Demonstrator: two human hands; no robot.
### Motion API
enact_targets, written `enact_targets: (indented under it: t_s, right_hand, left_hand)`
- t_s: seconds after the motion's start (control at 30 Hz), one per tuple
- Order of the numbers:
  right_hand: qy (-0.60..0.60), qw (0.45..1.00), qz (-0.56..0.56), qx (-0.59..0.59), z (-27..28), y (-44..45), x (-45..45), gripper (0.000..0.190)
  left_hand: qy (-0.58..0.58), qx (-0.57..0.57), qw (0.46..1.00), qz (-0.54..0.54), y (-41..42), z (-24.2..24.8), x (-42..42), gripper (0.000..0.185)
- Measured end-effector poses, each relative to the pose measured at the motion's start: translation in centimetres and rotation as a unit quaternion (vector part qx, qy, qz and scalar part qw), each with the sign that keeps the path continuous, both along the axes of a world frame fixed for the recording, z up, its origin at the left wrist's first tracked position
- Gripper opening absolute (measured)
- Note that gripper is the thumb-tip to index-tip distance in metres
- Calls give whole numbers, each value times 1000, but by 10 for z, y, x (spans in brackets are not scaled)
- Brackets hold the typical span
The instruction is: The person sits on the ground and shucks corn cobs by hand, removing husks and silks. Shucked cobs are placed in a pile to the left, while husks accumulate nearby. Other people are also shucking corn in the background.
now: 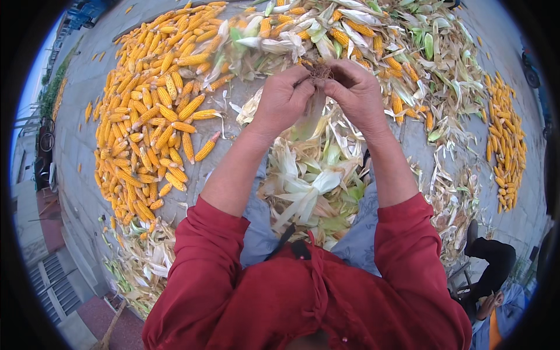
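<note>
My left hand and my right hand are raised close together in front of me. Between them they grip a tuft of brown corn silk at the tip of an ear of corn; pale husk hangs beneath it, and the ear's kernels are hidden. Below my hands, between my knees, lies a heap of loose corn husks. A big pile of bare yellow corn cobs spreads out to the left. Beyond my hands, ears partly in their husks lie among dry leaves.
Dry husks cover ground on the right, with a second pile of cobs farther out. A seated person is at the lower right. More husks and a broom lie at the lower left.
</note>
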State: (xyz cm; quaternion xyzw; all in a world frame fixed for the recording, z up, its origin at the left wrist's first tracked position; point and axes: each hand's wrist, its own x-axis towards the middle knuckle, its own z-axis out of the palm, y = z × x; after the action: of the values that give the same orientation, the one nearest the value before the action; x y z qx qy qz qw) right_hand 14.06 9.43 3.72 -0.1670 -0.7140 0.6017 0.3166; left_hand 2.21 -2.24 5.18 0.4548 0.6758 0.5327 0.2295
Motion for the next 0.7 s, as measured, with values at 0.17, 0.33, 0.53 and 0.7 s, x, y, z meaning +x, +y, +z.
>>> enact_targets:
  t_s: [0.17,0.33,0.53,0.7]
  right_hand:
    - [-24,998,15,48,0,2,0,19]
    - [-96,994,47,-28,-9,12,3,16]
    - [-72,990,79,-93,6,5,7,14]
    - [-36,967,242,75,15,-19,11,12]
  left_hand:
    - [26,-29,999,-10,-3,-8,-5,19]
    - [61,-5,998,-6,-2,-4,1,19]
    - [36,36,998,38,2,-10,10,17]
    - [-276,63,947,149,13,-20,-27,17]
